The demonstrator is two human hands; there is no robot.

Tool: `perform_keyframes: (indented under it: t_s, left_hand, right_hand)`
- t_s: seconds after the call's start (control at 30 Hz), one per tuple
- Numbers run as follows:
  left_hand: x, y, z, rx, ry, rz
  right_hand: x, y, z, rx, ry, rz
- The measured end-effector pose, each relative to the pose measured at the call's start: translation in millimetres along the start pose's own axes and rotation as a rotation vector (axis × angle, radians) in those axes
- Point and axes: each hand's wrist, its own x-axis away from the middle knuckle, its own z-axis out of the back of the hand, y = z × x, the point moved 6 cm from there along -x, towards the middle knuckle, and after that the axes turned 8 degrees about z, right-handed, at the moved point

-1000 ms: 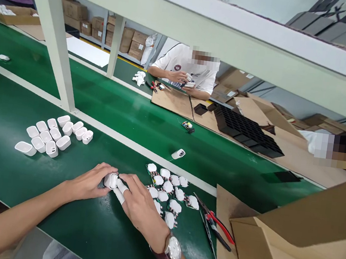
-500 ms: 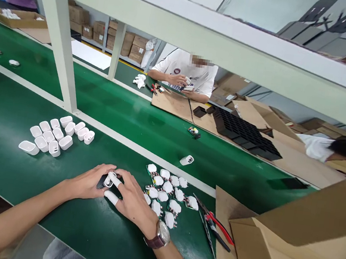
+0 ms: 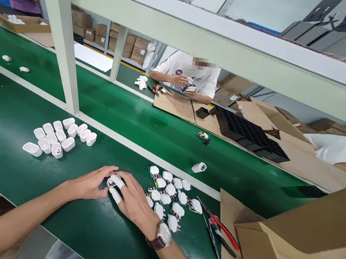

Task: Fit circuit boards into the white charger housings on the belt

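Observation:
My left hand [image 3: 91,184] and my right hand [image 3: 133,200] meet on the green bench mat [image 3: 8,124], fingers curled together round a small white charger part [image 3: 111,181] with something dark under it. My right thumb and forefinger wear white finger cots, and a watch [image 3: 163,235] sits on that wrist. Just right of my hands lies a cluster of several white plug pieces with circuit boards [image 3: 169,192]. To the left stands a group of several empty white charger shells [image 3: 60,138].
Red-handled pliers [image 3: 220,231] lie on cardboard by an open carton [image 3: 304,248] at right. One white charger [image 3: 199,167] and a small board [image 3: 204,136] ride the green conveyor [image 3: 160,128]. Across it, a seated person [image 3: 186,76] works beside black trays [image 3: 249,133]. A frame post [image 3: 66,43] stands at left.
My hands have stayed together on the same small part, turning it so the dark piece shows beneath. The charger and board on the conveyor have drifted to the right.

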Motion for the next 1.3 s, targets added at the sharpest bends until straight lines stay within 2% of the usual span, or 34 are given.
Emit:
perform_keyframes:
  t_s: [0.2,0.37,0.43,0.53,0.6,0.73,0.93,1.03,1.13,1.17,1.23,1.3]
  left_hand:
    - [0,5,0,-0.053,-0.007,-0.007]
    - [3,7,2,-0.071,0.061,-0.058]
    - [5,10,4,-0.101,0.127,-0.119]
    - [7,19,6,-0.139,0.226,-0.289]
    - [6,24,4,-0.167,0.239,-0.361]
    - [1,35,2,-0.221,0.227,-0.382]
    - [1,51,4,-0.210,0.236,-0.291]
    - [-9,45,10,0.000,0.177,-0.126]
    - [-31,27,34,0.417,0.205,0.150]
    - [-41,23,44,0.480,0.233,0.202]
    - [-67,23,68,0.403,0.298,0.208]
    - [-98,28,93,0.201,0.368,0.159]
  right_hand:
    - [1,5,1,-0.043,0.020,-0.022]
    - [13,17,9,-0.076,0.107,-0.111]
    - [20,20,9,-0.041,0.124,-0.132]
    - [26,19,9,-0.006,0.139,-0.116]
    - [25,15,8,0.045,0.118,-0.086]
    - [22,11,10,0.121,0.058,-0.048]
    - [45,21,43,0.064,0.269,-0.153]
    - [64,32,59,0.141,0.304,-0.168]
    - [85,49,72,0.255,0.290,-0.211]
    - [91,55,75,0.286,0.274,-0.229]
    - [101,66,79,0.337,0.237,-0.261]
    - [103,77,79,0.381,0.191,-0.292]
